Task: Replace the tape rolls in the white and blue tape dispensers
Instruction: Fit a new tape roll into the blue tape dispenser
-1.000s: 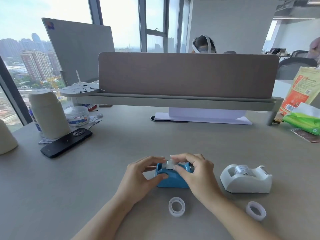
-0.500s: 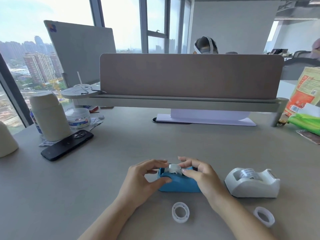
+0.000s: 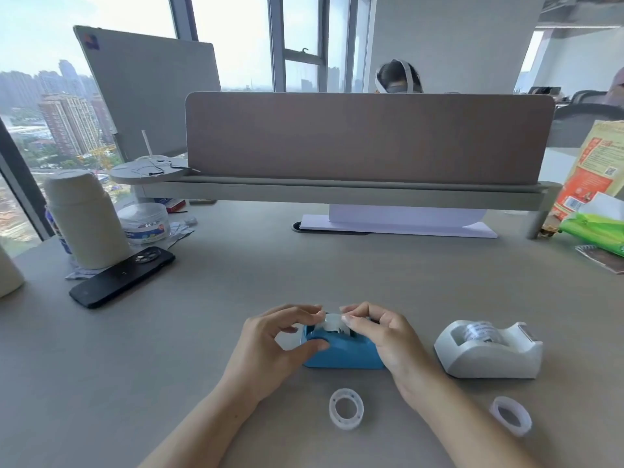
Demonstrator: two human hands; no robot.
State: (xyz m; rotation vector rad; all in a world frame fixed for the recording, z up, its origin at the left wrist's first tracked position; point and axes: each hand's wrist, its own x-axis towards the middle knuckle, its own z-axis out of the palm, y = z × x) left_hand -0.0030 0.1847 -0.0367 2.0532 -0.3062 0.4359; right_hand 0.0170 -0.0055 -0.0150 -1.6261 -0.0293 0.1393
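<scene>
The blue tape dispenser sits on the desk in front of me. My left hand grips its left end, thumb on its side. My right hand rests over its right end, and the fingertips of both hands pinch a clear tape roll sitting in the dispenser's top. To the right stands the white tape dispenser with a roll in it. Two loose clear tape rolls lie nearer me: one roll below the blue dispenser, the other roll below the white one.
A black phone, a white bottle and a small round tub stand at the left. A brown desk divider runs across the back, with a person behind it. An orange bag and a green pack are at the right.
The view shifted slightly. My fingers have drawn closer together over the tape roll on top of the blue dispenser; the dispenser itself stays in place.
</scene>
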